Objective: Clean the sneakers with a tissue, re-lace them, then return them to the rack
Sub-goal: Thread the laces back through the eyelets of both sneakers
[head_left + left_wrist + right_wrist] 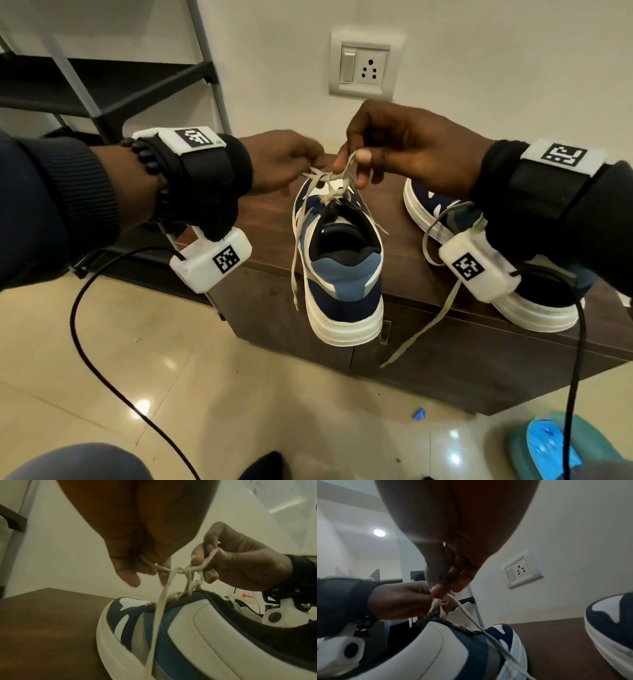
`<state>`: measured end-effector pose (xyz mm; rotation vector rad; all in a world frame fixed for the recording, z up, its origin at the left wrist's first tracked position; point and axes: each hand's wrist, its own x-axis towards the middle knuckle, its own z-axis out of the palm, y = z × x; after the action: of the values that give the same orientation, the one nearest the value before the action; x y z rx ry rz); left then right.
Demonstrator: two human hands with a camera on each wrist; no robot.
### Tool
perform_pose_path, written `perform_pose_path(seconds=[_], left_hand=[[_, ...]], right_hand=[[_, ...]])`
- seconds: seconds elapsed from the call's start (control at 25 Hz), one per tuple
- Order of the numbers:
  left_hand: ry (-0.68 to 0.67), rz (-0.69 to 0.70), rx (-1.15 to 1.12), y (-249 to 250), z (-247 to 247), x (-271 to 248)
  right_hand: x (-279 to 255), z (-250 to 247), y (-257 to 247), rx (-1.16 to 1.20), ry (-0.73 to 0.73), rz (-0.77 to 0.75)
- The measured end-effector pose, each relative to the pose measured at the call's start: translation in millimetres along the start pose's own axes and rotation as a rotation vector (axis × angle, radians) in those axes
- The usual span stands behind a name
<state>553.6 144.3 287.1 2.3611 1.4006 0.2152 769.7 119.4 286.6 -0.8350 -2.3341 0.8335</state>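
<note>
A blue, navy and white sneaker (pixel 339 267) stands on the brown wooden cabinet (pixel 267 212), heel toward me and jutting over the front edge. Its cream lace (pixel 330 178) is knotted above the tongue. My left hand (pixel 291 161) pinches one strand of the lace (pixel 150 563) on the left. My right hand (pixel 376 147) pinches a loop of it (pixel 209 557) on the right. A loose lace end (pixel 295 260) hangs down the sneaker's left side. The second sneaker (pixel 527 301) sits to the right, partly hidden by my right wrist, with its lace (pixel 421 329) trailing over the cabinet edge.
A black metal shoe rack (pixel 102 85) stands at the back left. A wall socket (pixel 364 65) sits above the cabinet. Black cables (pixel 82 349) hang from both wrists over the tiled floor. A blue-covered foot (pixel 548 448) shows at the lower right.
</note>
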Motion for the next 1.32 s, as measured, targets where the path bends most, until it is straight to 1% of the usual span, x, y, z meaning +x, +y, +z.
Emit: perform_pose_path(seconds=[0.04,0.12,0.16,0.24,0.32,0.4,0.48,0.52,0.6,0.72,0.76,0.8,0.92,1.0,1.08,1.16,1.32], left_hand=[[0.023,-0.016,-0.108,2.3,0.2,-0.4],[0.005,-0.018,-0.190,4.8,-0.3,-1.2],[-0.041,-0.017,-0.149,4.9,-1.0,-1.9],[-0.105,0.000,0.006,3.8,-1.9,-3.0],[-0.078,-0.013,0.080,0.8,-1.6,-0.6],[-0.041,-0.068,0.204,-4.5,-2.6,2.7],[-0.083,-0.122,0.300,-10.9,-4.7,3.9],[-0.113,-0.125,0.297,-13.3,-5.5,3.9],[-0.107,-0.081,0.200,-15.2,-6.1,2.9],[-0.046,0.004,-0.045,-11.3,-6.6,0.9],[-0.052,0.013,-0.107,-8.5,-6.0,0.7],[-0.057,0.012,-0.139,-4.9,-4.8,0.6],[-0.048,0.005,-0.148,1.8,-0.4,-0.2],[-0.049,0.013,-0.125,3.2,1.7,-0.1],[-0.039,0.014,-0.089,4.4,1.9,0.4],[-0.032,0.002,-0.089,3.7,1.9,1.3],[-0.090,-0.065,-0.196,-0.5,5.0,1.7]], right_hand=[[2.2,1.3,0.0,0.034,0.036,0.002],[6.2,2.8,-1.6,0.046,0.094,0.003],[8.0,3.5,-3.0,0.047,0.112,0.000],[10.0,4.1,-6.4,0.059,0.135,-0.011],[9.4,3.4,-8.6,0.084,0.120,-0.006],[6.1,2.5,-9.5,0.111,0.064,0.009],[2.1,4.1,-8.9,0.110,0.046,0.038],[0.6,4.8,-7.6,0.100,0.066,0.060],[-0.1,4.9,-3.6,0.065,0.097,0.113],[3.8,5.5,-0.8,-0.035,-0.005,0.162],[5.3,6.3,-0.4,-0.083,-0.024,0.182],[6.2,7.2,-0.3,-0.130,-0.012,0.202],[11.3,13.2,-0.3,-0.274,0.068,0.216],[17.1,17.2,0.9,-0.385,0.044,0.238],[22.5,19.6,0.8,-0.436,0.022,0.248],[24.8,18.3,-0.3,-0.380,0.059,0.253],[17.3,6.7,0.5,-0.035,0.211,0.260]])
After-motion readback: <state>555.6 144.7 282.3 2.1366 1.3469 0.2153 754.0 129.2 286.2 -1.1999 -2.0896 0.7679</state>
